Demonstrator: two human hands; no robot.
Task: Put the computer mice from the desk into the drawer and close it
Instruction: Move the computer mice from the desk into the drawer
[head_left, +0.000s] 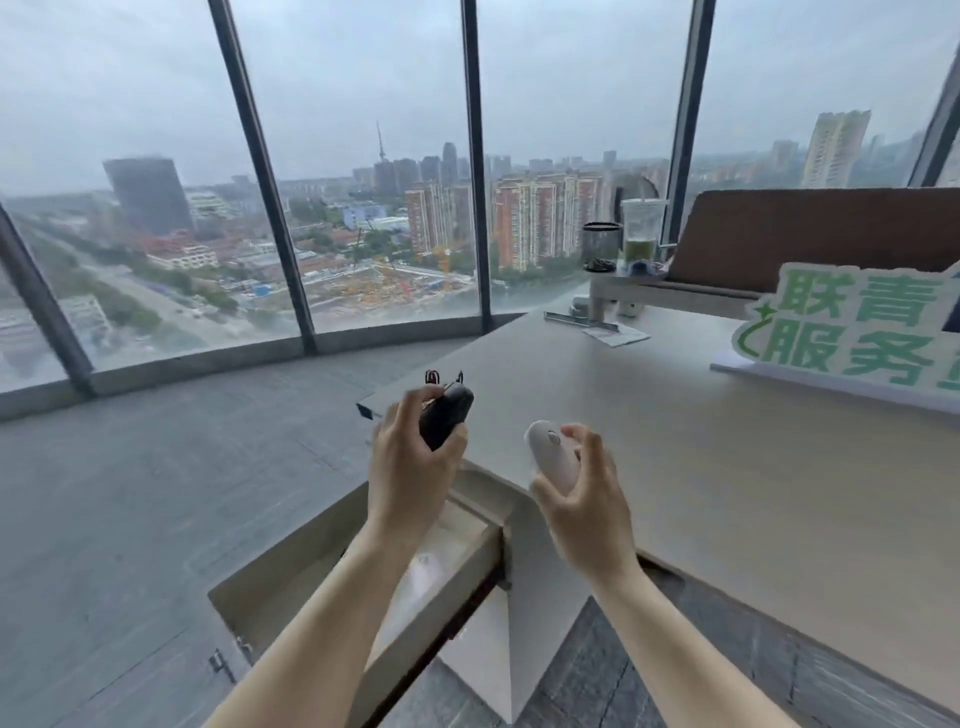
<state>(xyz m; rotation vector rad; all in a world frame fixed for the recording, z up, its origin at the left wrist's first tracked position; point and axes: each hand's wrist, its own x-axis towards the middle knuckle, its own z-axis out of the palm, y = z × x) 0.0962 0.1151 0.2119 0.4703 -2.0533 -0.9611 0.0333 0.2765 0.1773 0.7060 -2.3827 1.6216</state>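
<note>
My left hand (410, 462) grips a black computer mouse (449, 413), held in the air over the desk's left corner. A white computer mouse (551, 453) sits in my right hand (584, 501), lifted just above the desk's front edge. Below both hands a beige drawer (291, 577) stands pulled out from under the desk (727, 441). My left forearm hides much of the drawer's inside, where something pale lies on the bottom.
A white and green sign (852, 332) stands on the desk at the right. Farther back are a monitor stand (618, 288), a plastic cup with green drink (641, 234) and a dark jar (601, 247). Floor-to-ceiling windows and grey floor lie to the left.
</note>
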